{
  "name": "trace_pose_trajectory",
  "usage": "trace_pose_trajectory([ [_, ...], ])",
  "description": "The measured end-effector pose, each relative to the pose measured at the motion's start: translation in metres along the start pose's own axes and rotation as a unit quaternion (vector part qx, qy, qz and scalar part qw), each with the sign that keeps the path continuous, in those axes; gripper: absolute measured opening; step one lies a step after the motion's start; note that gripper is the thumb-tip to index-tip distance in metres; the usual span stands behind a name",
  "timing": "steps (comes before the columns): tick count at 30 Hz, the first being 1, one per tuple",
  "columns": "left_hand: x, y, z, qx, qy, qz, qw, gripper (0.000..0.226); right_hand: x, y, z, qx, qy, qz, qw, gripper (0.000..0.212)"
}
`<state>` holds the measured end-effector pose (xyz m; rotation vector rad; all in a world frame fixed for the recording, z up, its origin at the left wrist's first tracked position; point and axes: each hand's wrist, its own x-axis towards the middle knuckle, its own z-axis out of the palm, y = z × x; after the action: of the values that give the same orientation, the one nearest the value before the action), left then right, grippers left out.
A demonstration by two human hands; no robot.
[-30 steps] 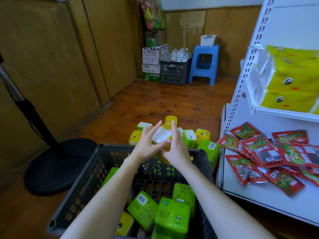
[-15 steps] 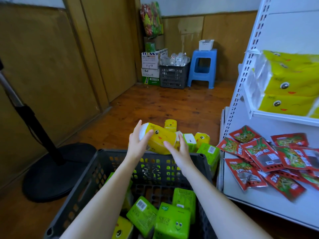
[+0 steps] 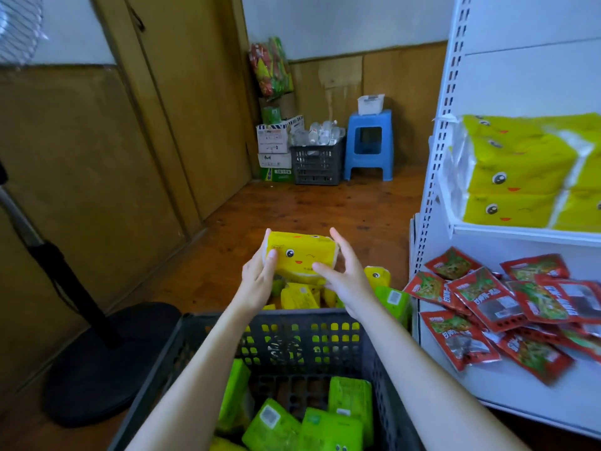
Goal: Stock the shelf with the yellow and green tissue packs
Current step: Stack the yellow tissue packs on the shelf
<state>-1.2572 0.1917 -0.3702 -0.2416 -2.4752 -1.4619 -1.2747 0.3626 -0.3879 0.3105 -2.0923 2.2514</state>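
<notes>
Head view. My left hand and right hand each pinch one end of the yellow tissue pack, held above the far rim of the crate. I judge it light, soft and slick-wrapped, so end grips suit it. The fingers behind the pack are hidden, and the shelf is cut off at right.

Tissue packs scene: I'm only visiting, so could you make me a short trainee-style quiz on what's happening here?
1. True or false: the left hand and right hand together hold one yellow tissue pack.
2. What lies on the lower shelf board? A) red snack packets B) bottles C) boxes
3. Fill in: the packs in the dark crate are mostly ____.
Key: 1 true; 2 A; 3 green.
</notes>
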Motion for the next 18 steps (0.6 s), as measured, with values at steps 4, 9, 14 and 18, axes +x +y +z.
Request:
trace_pose_trajectory([
  [4,0.025,0.043,-0.003,-0.052,-0.002,0.016,0.999,0.064,0.014,-0.053,-0.022,-0.014,0.004,-0.071,0.997,0.051],
  [9,0.058,0.139,0.016,-0.117,-0.006,0.132,0.984,0.052,0.027,-0.140,-0.065,-0.040,0.081,-0.157,0.983,0.029],
  [14,0.077,0.219,0.070,-0.146,-0.065,0.245,0.956,0.059,0.014,-0.202,-0.151,-0.078,0.181,-0.249,0.948,0.028],
  [18,0.082,0.260,0.137,-0.108,-0.149,0.312,0.932,0.060,-0.012,-0.227,-0.240,-0.072,0.263,-0.259,0.927,0.029],
])
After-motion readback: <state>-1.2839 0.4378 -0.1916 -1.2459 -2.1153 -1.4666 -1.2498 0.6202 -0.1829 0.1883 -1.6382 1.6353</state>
